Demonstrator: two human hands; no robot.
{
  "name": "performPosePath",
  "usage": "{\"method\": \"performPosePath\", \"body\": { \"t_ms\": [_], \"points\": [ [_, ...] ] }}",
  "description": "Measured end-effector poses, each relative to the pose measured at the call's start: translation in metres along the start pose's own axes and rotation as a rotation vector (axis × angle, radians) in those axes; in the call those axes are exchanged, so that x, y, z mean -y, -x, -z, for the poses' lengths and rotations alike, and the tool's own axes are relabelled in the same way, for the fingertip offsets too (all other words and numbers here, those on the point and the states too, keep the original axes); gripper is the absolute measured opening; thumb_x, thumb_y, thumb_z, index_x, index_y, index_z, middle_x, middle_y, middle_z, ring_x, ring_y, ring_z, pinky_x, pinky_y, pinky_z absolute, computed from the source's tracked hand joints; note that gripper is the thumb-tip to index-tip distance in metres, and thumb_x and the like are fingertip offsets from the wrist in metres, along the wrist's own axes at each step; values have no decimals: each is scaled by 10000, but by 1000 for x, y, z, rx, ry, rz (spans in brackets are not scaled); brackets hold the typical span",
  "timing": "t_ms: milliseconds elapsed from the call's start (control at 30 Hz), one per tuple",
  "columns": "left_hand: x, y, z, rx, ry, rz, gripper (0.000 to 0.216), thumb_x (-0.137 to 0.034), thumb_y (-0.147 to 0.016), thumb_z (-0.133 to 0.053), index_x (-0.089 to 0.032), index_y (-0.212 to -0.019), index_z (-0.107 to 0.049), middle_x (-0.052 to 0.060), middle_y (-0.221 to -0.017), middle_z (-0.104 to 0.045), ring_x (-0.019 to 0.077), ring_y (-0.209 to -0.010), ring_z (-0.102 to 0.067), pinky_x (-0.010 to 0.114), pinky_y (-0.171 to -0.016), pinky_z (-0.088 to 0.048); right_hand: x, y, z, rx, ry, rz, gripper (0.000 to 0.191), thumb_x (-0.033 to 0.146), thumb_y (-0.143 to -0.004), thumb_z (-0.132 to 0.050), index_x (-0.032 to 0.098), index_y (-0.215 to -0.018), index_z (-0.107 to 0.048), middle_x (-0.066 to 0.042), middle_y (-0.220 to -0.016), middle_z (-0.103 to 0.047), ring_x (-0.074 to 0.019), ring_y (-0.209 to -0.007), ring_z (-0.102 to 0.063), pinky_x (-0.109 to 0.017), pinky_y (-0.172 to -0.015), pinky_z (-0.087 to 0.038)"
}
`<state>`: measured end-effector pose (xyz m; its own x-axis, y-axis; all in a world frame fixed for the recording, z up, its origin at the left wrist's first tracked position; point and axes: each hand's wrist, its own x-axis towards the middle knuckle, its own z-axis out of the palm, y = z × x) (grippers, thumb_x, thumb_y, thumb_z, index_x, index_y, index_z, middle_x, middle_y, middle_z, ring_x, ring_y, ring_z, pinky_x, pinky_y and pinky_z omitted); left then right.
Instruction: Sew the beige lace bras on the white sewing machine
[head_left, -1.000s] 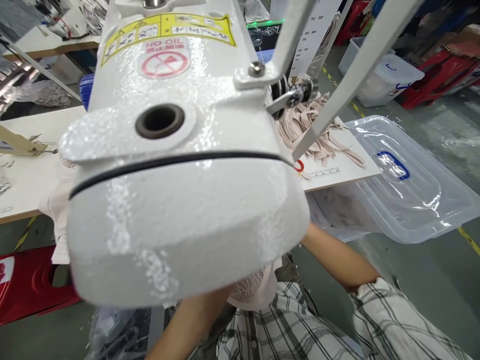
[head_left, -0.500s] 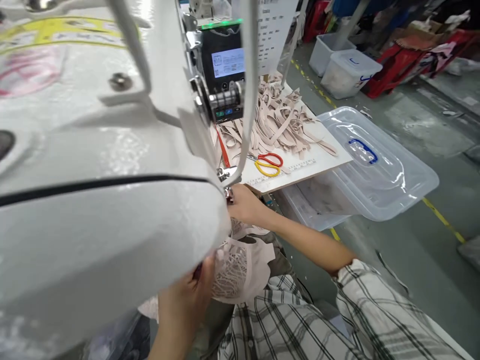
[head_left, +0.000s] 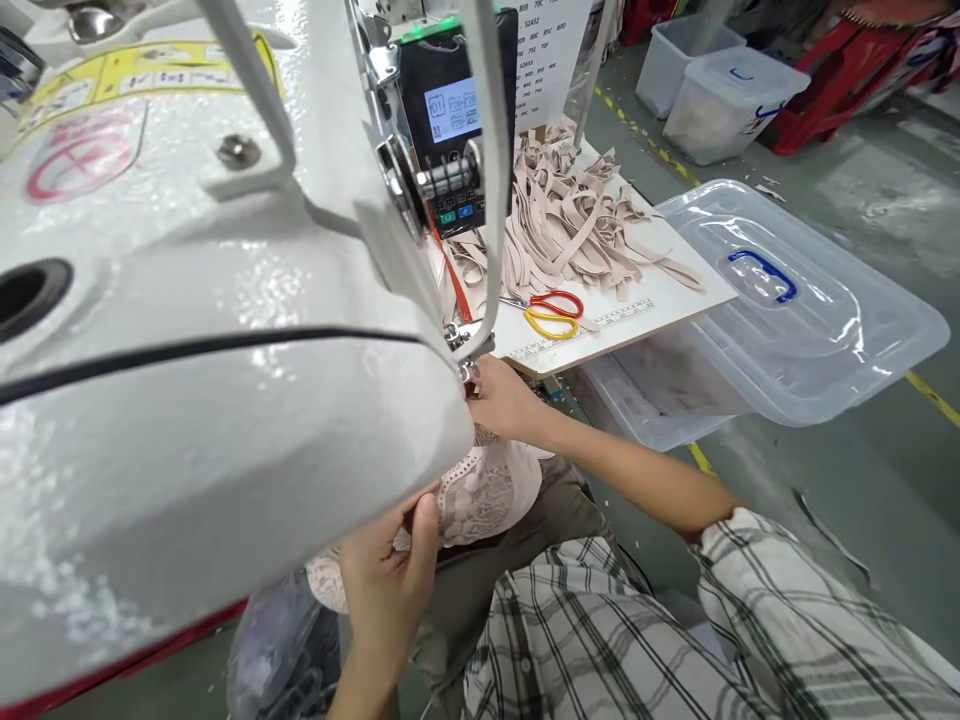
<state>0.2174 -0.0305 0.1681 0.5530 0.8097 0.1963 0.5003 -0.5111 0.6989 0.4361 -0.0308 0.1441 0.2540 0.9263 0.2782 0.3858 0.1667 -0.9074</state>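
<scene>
A pale pink lace bra (head_left: pixel 480 495) hangs over my lap, below the head of a white sewing machine (head_left: pixel 225 430). My left hand (head_left: pixel 397 545) is closed on the bra's lace edge, thumb on top, with part of its fingers hidden under the machine head. Close to the machine's needle end, my right hand (head_left: pixel 506 400) holds the bra's upper part. Its fingertips are hidden behind the machine head. A further piece of the pale lace (head_left: pixel 327 580) shows to the left of my left wrist.
Beige fabric straps (head_left: pixel 570 220) lie heaped on the white side table (head_left: pixel 660 305), with red-and-yellow scissors (head_left: pixel 553 314) near its front edge. A lidded clear bin (head_left: pixel 825 310) stands beside the table. Behind the machine head is a lit control panel (head_left: pixel 454 120). A plastic bag (head_left: pixel 274 640) sits at lower left.
The view has shifted slightly, so the table and bin appear farther right. The bra has turned and drawn up closer under the machine head. Both hands keep hold of it.
</scene>
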Motion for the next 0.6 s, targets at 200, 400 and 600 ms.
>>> {"method": "performPosePath", "body": {
  "t_ms": [200,400,600],
  "points": [
    [-3,-6,-1,10,-87,-121,239,-284,-929,-536,-208,-909,-761,23,-824,-794,170,-713,-735,264,-673,-562,-1,1,2,-10,5,20,52,182,-785,-645,164,-755,-606,-66,-1027,-621,-179,-888,-601,-309,-817,-488],
    [6,-5,-4,-38,-122,-203,226,-297,-936,-534,-200,-955,-738,42,-869,-795,193,-726,-738,290,-689,-568,-6,1,1,-25,-11,62,67,157,-785,-646,168,-755,-588,-54,-1022,-596,-133,-778,-563,-272,-734,-487],
    [18,-3,-11,-185,-294,-260,211,-316,-948,-530,-173,-1028,-662,96,-887,-734,240,-800,-696,347,-722,-531,-5,2,2,-39,8,53,81,146,-779,-636,176,-740,-572,-45,-979,-592,-135,-758,-552,-273,-702,-478]
  ]
}}
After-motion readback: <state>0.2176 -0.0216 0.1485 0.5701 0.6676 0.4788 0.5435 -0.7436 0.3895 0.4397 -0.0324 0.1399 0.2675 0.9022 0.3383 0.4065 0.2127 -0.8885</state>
